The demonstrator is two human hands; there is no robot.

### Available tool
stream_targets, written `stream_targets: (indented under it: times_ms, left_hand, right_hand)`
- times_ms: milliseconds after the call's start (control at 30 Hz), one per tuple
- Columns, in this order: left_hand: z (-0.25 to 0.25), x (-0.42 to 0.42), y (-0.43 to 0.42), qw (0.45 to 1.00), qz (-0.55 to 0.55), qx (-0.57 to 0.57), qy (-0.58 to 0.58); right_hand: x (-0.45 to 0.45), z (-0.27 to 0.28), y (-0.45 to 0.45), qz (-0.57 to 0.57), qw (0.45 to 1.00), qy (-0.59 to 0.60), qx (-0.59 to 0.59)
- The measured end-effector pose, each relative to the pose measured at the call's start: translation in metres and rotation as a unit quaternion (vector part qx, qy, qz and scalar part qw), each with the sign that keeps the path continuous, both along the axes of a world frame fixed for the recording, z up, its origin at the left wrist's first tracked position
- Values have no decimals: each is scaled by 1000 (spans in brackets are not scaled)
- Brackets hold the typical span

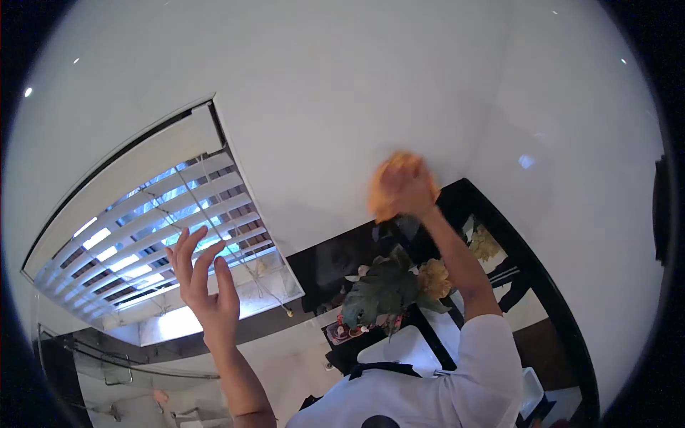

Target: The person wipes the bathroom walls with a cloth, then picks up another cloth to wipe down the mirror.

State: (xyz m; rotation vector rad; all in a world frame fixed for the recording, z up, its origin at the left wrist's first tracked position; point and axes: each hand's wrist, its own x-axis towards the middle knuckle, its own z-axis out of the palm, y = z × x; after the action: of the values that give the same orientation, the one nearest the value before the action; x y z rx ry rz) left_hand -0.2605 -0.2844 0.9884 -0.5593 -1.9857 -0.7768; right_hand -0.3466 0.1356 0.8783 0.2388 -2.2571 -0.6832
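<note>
My right hand (410,191) is up against the white wall (357,93), holding an orange cloth (384,198) that spreads out around its fingers. The hand and cloth are slightly blurred. Raised at the left is my left hand (207,292), with its fingers apart and nothing in them. Behind it hangs a white slatted blind (214,189) in a window recess; the hand appears in front of the slats, and I cannot tell whether it touches them.
Below my right arm stand large green leaves (378,296) with a yellow flower (434,279). A black-framed mirror (549,274) is at the right. A blind cord (267,289) dangles near the window's corner. Metal rails (143,365) show at lower left.
</note>
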Motion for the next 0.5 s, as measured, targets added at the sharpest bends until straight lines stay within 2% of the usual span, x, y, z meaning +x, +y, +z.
stream_targets:
  times_ms: [67,100,133,167,233,300,333,367,400,433,467,500]
  left_hand:
    - [-6,3,2,1000,-7,10,-4]
    - [-9,3,3,999,-24,18,-10]
    - [-11,4,4,999,-36,19,-10]
    - [-13,4,6,999,-46,18,-11]
    - [-15,4,14,998,-61,12,-14]
    - [-12,3,26,997,-75,12,-11]
    - [-11,0,33,997,-74,20,0]
    - [-10,-3,40,997,-75,27,10]
    - [-8,-5,47,996,-79,26,11]
    - [-6,-6,54,995,-89,44,22]
    - [-4,-8,59,993,-99,61,33]
    - [-3,-8,61,992,-102,59,37]
  right_hand:
    - [16,56,22,-150,980,59,-119]
    - [8,68,36,-13,958,189,-215]
    - [1,77,45,129,893,308,-302]
    - [-3,88,40,130,893,311,-299]
    - [-16,107,18,131,781,401,-461]
    - [-29,104,-36,240,764,377,-466]
    - [-21,106,-80,230,814,340,-411]
    - [-37,90,-108,48,882,178,-433]
    - [-28,66,-136,229,909,209,-278]
    - [-10,69,-162,183,964,59,-184]
    - [-8,74,-158,180,964,61,-186]
    - [-10,82,-150,277,951,109,-81]
